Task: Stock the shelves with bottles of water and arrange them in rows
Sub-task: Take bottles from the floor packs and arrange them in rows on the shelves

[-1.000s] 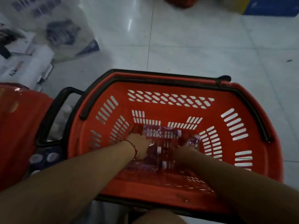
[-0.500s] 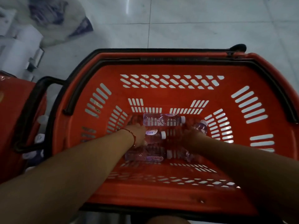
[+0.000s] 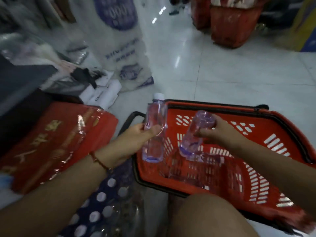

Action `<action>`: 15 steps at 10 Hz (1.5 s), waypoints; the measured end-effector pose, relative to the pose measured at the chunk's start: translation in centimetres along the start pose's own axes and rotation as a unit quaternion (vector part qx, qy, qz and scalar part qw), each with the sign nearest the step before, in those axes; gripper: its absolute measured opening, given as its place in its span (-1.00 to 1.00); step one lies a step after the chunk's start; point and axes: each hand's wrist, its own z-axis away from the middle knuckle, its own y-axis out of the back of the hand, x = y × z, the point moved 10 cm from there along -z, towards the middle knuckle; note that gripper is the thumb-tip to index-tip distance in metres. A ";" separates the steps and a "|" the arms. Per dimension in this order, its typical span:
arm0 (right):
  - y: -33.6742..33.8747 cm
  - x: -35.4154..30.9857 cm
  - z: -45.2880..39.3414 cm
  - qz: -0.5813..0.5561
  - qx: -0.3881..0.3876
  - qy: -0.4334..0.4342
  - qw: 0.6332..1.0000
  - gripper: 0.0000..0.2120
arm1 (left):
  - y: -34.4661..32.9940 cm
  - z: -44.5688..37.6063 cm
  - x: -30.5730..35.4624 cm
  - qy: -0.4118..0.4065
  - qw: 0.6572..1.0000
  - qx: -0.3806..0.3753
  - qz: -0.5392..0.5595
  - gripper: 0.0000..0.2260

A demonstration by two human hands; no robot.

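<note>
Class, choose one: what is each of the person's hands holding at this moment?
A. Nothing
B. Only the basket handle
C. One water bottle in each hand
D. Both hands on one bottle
C: the left hand grips one bottle, the right hand another bottle, above the red basket.

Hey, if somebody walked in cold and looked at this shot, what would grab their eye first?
Probably the two clear water bottles lifted at centre: the left hand grips an upright bottle with its white cap up, and the right hand holds a second bottle tilted with its base up. Just behind and below them is the bright red basket on the white tiled floor, with more bottles lying dimly in its bottom.
</note>
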 end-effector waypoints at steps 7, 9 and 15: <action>-40.3 -26.3 22.6 -0.087 -0.317 0.218 0.919 -0.40 | 25.2 37.3 -2.8 -0.164 0.807 0.214 0.525 -0.44; -48.4 -22.5 22.6 -0.257 -0.392 -0.094 0.878 -0.54 | 28.7 38.8 -5.2 -0.150 0.852 0.296 0.405 -0.35; -47.5 -42.4 14.8 -0.188 -0.345 0.216 0.894 -0.60 | 40.1 48.7 9.0 -0.197 0.760 0.607 -0.119 -0.64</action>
